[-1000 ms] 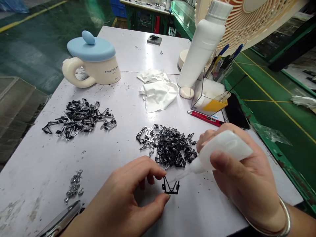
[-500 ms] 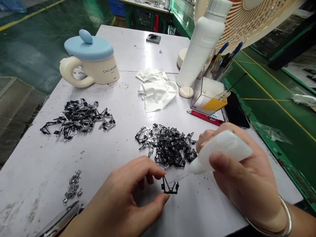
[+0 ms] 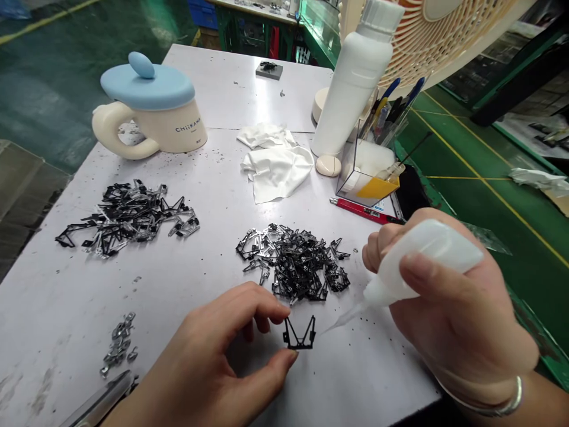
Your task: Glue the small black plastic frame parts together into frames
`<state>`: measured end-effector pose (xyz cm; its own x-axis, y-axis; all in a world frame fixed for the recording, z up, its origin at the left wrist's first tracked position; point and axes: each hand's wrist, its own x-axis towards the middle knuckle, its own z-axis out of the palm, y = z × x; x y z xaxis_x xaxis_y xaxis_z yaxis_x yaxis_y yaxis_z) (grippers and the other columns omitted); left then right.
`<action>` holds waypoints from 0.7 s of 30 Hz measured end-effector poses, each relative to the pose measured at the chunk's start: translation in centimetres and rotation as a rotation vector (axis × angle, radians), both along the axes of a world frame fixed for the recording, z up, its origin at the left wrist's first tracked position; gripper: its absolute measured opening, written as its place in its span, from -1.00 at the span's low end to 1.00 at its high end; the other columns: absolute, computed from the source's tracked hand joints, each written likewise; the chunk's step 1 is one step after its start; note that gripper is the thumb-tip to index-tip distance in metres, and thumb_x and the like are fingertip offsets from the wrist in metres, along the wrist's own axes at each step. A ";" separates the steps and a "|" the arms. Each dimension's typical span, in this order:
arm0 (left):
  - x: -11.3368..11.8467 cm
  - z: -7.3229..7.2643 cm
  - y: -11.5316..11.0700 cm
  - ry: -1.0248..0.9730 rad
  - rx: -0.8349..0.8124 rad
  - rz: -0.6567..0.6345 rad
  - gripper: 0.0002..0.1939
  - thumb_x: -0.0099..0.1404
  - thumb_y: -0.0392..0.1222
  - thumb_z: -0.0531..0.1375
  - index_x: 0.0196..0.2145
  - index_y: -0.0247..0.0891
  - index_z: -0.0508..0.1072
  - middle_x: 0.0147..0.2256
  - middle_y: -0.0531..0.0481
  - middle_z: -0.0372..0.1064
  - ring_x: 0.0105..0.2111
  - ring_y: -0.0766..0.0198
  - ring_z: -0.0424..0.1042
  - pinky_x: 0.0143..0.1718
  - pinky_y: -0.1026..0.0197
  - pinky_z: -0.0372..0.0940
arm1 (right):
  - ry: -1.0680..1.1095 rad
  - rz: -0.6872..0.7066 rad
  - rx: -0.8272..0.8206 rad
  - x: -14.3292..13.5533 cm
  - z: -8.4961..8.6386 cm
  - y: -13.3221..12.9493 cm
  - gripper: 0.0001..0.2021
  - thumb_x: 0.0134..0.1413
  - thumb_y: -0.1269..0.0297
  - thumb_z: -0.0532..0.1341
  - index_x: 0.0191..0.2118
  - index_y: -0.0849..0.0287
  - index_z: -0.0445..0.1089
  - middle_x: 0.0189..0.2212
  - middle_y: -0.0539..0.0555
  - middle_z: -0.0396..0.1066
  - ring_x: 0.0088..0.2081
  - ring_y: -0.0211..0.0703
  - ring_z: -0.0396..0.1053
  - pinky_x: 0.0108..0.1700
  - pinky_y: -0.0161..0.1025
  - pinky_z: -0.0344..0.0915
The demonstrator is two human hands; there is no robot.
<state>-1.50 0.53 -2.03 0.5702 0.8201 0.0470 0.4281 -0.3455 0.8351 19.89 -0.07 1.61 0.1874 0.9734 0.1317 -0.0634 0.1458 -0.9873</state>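
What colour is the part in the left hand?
Black: the part in the left hand shows clearly in the head view.

The single head-worn camera looks forward and down over the white, flat-topped desk [image 3: 186, 280]. The bare left hand [image 3: 207, 356] and bare right hand [image 3: 466, 311] sit close to the lens; the glossy green floor [image 3: 66, 59] lies farther off.

left hand [image 3: 213, 350]: fingertip pinch; right hand [image 3: 471, 326]: curled grip; hands apart
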 end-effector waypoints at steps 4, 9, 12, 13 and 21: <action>-0.1 -0.1 0.0 0.005 0.014 -0.003 -0.73 0.14 -0.31 0.18 -0.21 -0.03 0.28 -0.38 0.21 0.33 -0.42 0.41 0.35 -0.43 0.37 0.34 | 0.017 0.035 -0.019 -0.1 -0.1 0.0 -0.79 0.01 0.22 0.28 -0.46 0.12 0.22 -0.56 -0.05 0.23 -0.53 -0.31 0.17 -0.53 -0.28 0.11; -0.1 0.0 0.1 0.002 0.020 -0.001 -0.74 0.14 -0.31 0.17 -0.22 -0.04 0.28 -0.39 0.20 0.32 -0.42 0.41 0.34 -0.43 0.38 0.34 | 0.074 0.078 -0.047 -0.3 0.0 0.0 -0.79 0.03 0.28 0.26 -0.47 0.12 0.20 -0.60 -0.08 0.24 -0.55 -0.32 0.20 -0.54 -0.29 0.12; 0.0 -0.1 0.1 0.006 0.017 -0.002 -0.74 0.15 -0.31 0.17 -0.22 -0.04 0.29 -0.39 0.19 0.33 -0.42 0.40 0.35 -0.43 0.37 0.34 | 0.073 0.072 -0.049 -0.5 0.0 -0.1 -0.80 0.03 0.28 0.27 -0.47 0.11 0.21 -0.59 -0.08 0.26 -0.56 -0.33 0.19 -0.55 -0.29 0.12; 0.0 -0.1 0.1 0.007 0.021 -0.002 -0.74 0.15 -0.31 0.18 -0.21 -0.05 0.29 -0.39 0.19 0.33 -0.42 0.40 0.35 -0.42 0.37 0.34 | 0.074 0.071 -0.048 -0.5 0.0 -0.1 -0.80 0.03 0.28 0.27 -0.46 0.11 0.21 -0.58 -0.08 0.26 -0.56 -0.33 0.19 -0.55 -0.28 0.12; -0.1 -0.1 0.0 0.010 0.033 0.003 -0.74 0.15 -0.29 0.18 -0.20 -0.04 0.29 -0.38 0.19 0.33 -0.41 0.40 0.35 -0.41 0.37 0.35 | 0.031 0.088 -0.050 -0.1 -0.2 0.0 -0.81 0.06 0.24 0.24 -0.46 0.09 0.20 -0.58 -0.07 0.26 -0.57 -0.31 0.18 -0.55 -0.25 0.11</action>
